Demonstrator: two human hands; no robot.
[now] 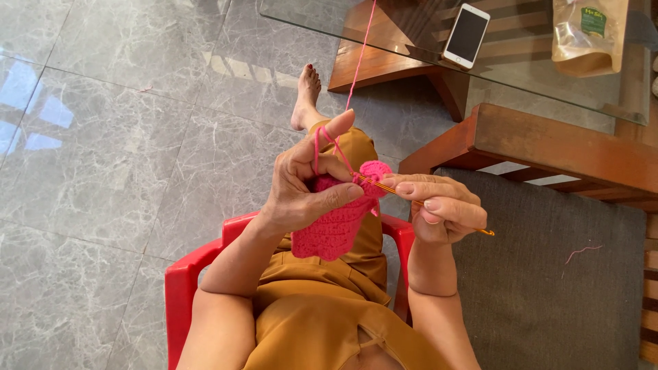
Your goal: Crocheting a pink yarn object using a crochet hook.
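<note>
Pink crocheted wool piece (pixel 334 229) pinched in left hand (pixel 301 188) above the lap, pink yarn strand (pixel 359 62) looped over the forefinger. Thin golden crochet hook (pixel 439 212) gripped in right hand (pixel 442 209), tip in the edge. Mid-stitch; steady tension needed next.

- The left hand (pixel 301 188) is raised in front of the body, with the forearm bent up from the elbow.
- Its index finger points up and forward; the thumb and the other fingers are closed in a pinch just below.
- The right hand (pixel 439 209) is beside it, at the same height, fingers curled in a closed grip, knuckles up.
- Both forearms are bare.
</note>
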